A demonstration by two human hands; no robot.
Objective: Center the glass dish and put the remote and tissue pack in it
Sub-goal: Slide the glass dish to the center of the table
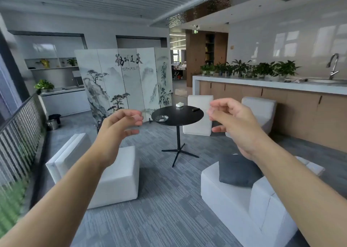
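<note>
A round black table [180,119] stands on one leg a few steps ahead of me. The glass dish [161,118] rests near its front left edge. A white tissue pack [179,104] lies at the far side, and the dark remote [195,109] lies at the right rim. My left hand [120,128] and my right hand [232,122] are raised in the air in front of me, well short of the table. Both hold nothing, with fingers loosely curled and apart.
White armchairs surround the table: one at front left [105,173], one at front right [249,205] with a grey cushion [238,171], two behind. A painted folding screen [124,83] stands at the back. A counter [272,85] with plants and a sink runs along the right. A railing [20,134] borders the left.
</note>
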